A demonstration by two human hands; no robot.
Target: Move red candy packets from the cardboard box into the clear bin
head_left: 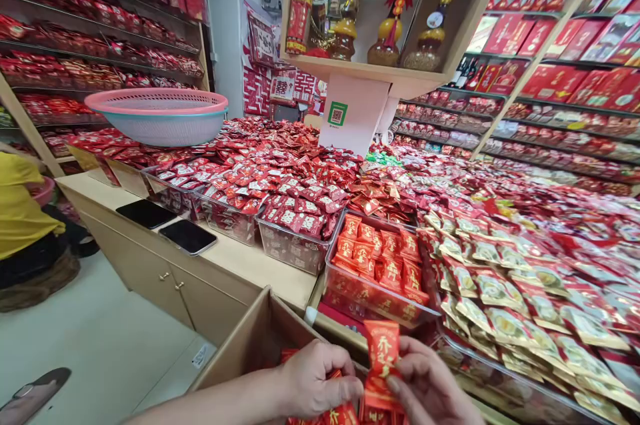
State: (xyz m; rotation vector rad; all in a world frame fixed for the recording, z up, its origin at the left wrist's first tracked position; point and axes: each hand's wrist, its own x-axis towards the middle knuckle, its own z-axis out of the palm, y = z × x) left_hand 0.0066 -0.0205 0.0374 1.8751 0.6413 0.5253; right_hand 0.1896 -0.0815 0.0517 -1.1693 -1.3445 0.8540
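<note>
Pinched upright between the thumb and fingers of my right hand (pixel 433 381) is a red candy packet (pixel 383 361) with gold lettering. Just left of it, my left hand (pixel 317 381) is closed, with red wrapper showing between its thumb and curled finger. Both hands are over an open cardboard box (pixel 260 338), where more red packets (pixel 343 413) lie partly hidden below them. Right behind the hands stands a clear plastic bin (pixel 383 301) holding matching red packets (pixel 363 258).
Bins of wrapped sweets (pixel 300 215) cover the counter (pixel 280 271). Two dark phones (pixel 187 237) lie on its edge, and a pink-rimmed basket (pixel 165 125) rests on the sweets. Gold-and-red packets (pixel 525 318) are heaped at right. A person in yellow (pixel 20 205) is at left.
</note>
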